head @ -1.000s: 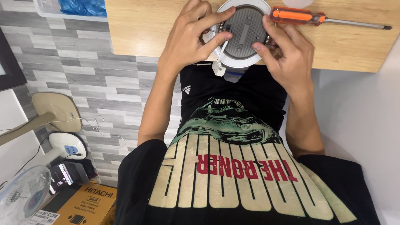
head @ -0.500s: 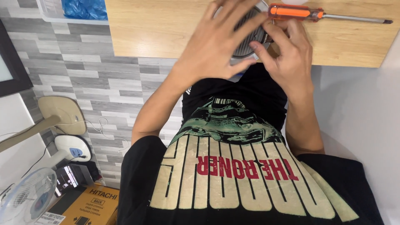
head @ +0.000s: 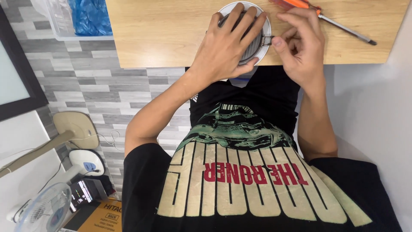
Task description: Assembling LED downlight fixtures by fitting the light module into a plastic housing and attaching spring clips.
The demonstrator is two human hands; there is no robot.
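A round light fixture (head: 266, 25) with a white rim and a grey ribbed back lies on the wooden table (head: 163, 38), near its front edge. My left hand (head: 227, 47) is spread flat over it with the fingers across the ribbed back, holding it down. My right hand (head: 300, 47) is just to its right, thumb and fingers pinched on a small metal spring clip (head: 267, 41) at the fixture's side. An orange-handled screwdriver (head: 343, 28) lies on the table beyond my right hand.
A clear plastic bin (head: 60, 25) with blue material stands at the table's far left. Below the table are a grey tiled floor, a small fan (head: 43, 210), a cardboard box (head: 103, 215) and a beige stand (head: 77, 129). A white wall (head: 377, 107) runs along the right.
My left hand moved from gripping the fixture's left side to lying flat on top of it. My right hand shifted from the rim to the spring clip.
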